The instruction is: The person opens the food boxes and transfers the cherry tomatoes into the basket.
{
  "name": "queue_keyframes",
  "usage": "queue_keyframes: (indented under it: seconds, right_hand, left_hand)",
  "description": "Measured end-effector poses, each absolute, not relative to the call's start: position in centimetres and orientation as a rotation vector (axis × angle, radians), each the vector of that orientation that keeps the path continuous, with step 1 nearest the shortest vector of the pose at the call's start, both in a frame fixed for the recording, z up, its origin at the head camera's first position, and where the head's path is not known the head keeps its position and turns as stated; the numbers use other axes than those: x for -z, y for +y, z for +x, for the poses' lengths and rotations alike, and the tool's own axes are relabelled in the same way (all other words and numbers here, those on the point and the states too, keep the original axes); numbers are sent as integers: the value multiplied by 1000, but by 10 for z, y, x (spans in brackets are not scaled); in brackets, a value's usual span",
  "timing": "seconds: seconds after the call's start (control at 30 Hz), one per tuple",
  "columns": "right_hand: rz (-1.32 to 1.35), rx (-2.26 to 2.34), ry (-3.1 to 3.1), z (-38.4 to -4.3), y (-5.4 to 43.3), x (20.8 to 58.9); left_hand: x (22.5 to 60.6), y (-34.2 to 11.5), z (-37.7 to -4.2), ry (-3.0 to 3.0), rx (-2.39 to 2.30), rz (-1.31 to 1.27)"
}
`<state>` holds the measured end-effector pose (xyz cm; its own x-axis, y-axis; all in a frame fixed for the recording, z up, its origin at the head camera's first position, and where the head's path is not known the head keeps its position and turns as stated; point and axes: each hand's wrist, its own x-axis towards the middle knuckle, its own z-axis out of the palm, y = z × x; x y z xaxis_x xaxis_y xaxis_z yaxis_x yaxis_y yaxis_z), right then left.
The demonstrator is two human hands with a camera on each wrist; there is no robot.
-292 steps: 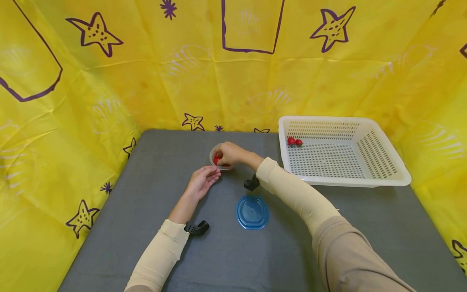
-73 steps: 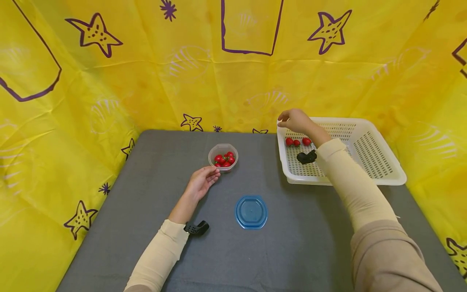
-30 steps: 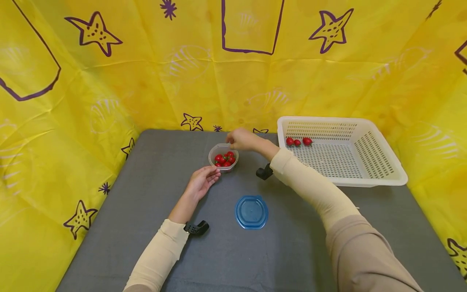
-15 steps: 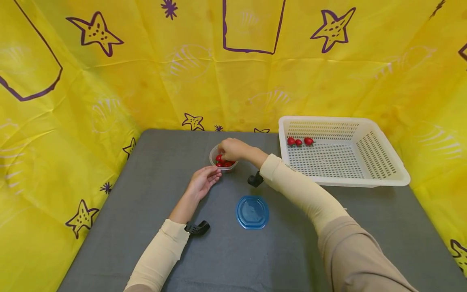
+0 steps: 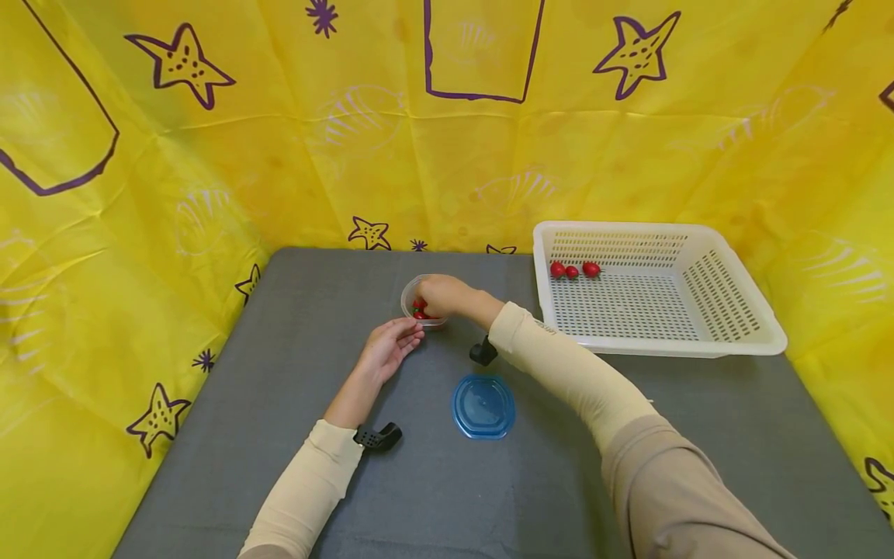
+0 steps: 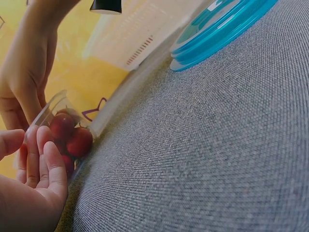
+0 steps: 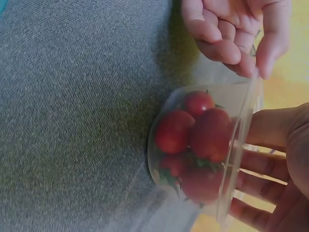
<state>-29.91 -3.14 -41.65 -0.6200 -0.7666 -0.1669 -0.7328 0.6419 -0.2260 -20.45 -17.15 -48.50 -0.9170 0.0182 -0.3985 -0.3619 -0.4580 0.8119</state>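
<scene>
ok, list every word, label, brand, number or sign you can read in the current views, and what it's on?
Nothing readable.
Right sleeve: small dark mark near the cuff, too small to read; can't tell if it's lettering.
Curtain: drawings such as starfish, no words visible.
Tub, lid, basket: no lettering I can make out.

In the head view, a yellow cloth (image 5: 279, 178) fills the upper part and runs down both sides, creased by folds. It bears a purple-lined starfish (image 5: 183, 66) at upper left, a second starfish (image 5: 635, 56) at upper right, a purple burst (image 5: 323, 17) near the top edge, and pale fish skeletons (image 5: 363, 120). A grey tabletop (image 5: 279, 326) spreads across the lower centre.
</scene>
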Motion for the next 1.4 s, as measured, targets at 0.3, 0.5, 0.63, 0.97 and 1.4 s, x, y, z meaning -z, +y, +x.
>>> queue_keyframes:
  seconds: [0.3,0.5,0.63,0.97,1.4]
  right_hand:
    - [-1211,155,2620,-299,-39,420]
    - [-1211,127,2632,-300,-40,421]
    - [-1224,115,2629,-300,-40,421]
    - [-1220,244,2586,-303,-39,420]
    - [-1243,275,2571,-302,-35,410]
  left_hand:
    - [485,-171,-204,1479,-2466,-493]
    - [484,-171,-204,1495,-2455,-492]
    - [484,-171,-204,1500,-2448,-482]
    - [486,-172,-206,1506,-2446,-486]
    - [486,-171,-205,1508,-2446,-495]
